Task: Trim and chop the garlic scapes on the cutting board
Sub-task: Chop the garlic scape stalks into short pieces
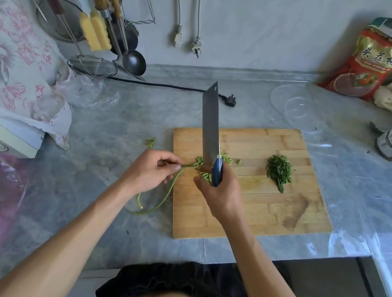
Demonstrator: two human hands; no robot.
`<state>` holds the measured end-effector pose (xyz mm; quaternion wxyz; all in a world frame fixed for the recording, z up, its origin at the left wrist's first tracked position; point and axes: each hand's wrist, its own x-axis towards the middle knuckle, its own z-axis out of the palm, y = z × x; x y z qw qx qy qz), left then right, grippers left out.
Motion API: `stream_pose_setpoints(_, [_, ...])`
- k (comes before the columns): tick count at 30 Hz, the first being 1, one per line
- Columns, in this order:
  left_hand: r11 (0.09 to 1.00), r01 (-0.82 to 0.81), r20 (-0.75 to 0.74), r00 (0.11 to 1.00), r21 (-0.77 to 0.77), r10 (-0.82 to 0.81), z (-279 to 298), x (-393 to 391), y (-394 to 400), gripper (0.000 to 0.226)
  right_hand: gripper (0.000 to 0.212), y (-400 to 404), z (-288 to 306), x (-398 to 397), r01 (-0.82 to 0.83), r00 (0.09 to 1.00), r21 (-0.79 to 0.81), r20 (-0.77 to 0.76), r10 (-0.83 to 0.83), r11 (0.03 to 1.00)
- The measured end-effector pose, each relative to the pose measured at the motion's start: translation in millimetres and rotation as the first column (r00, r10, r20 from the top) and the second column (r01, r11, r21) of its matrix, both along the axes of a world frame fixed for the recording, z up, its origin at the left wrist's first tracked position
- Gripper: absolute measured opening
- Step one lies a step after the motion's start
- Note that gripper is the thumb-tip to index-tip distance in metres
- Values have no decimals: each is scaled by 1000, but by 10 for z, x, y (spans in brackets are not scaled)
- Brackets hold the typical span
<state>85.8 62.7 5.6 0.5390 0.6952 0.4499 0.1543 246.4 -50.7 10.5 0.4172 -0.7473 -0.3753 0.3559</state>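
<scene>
- Right hand (pixel 218 193) grips a cleaver (pixel 210 127), blade raised.
- Left hand (pixel 152 171) pinches garlic scapes (pixel 169 190) beside it, over the cutting board (pixel 269 212) edge.

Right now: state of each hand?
Left hand: pinches the garlic scapes at the cutting board edge.
Right hand: grips the cleaver by its blue handle.

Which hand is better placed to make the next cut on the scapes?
Right. The right hand grips the cleaver over the cutting board; the left hand pinches the scapes.
</scene>
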Motion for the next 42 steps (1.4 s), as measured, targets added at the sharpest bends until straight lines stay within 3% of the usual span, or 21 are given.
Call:
stream_pose_setpoints(4, [997, 51, -20, 999, 51, -50, 85, 35, 31, 26, 30, 119, 30, -15, -21, 997, 50, -78, 24, 999])
stream_pose_setpoints(9, [995, 79, -52, 996, 61, -76, 93, -2, 87, 27, 18, 225, -7, -93, -23, 999, 95, -22, 25, 995])
stream_pose_setpoints(20, [979, -187, -135, 971, 77, 196, -308, -86, 220, 34, 21, 269, -95, 163, 36, 984, -49, 175, -27, 998])
stream_pose_setpoints(23, [972, -198, -184, 958, 126, 219, -396, 15, 156, 23, 29, 296, -108, 211, 29, 981, -76, 195, -14, 997])
stream_pose_setpoints(27, [953, -273, -185, 938, 135, 295, -486, 83, 5, 8, 23, 266, -158, 198, 35, 976, -72, 215, -18, 997])
stream_pose_setpoints(34, [927, -277, -173, 930, 254, 325, -643, 63, -272, 5, 12, 118, -206, 129, -6, 980, -54, 199, 16, 999])
stream_pose_setpoints(38, [910, -303, -158, 921, 284, 356, -679, 36, -408, 10, 9, 4, -218, 86, -30, 977, -22, 210, 34, 999])
stream_pose_setpoints(42, [915, -304, -172, 919, 264, 355, -721, -25, -502, 25, 23, -95, -222, 68, -50, 972, -6, 231, 50, 999])
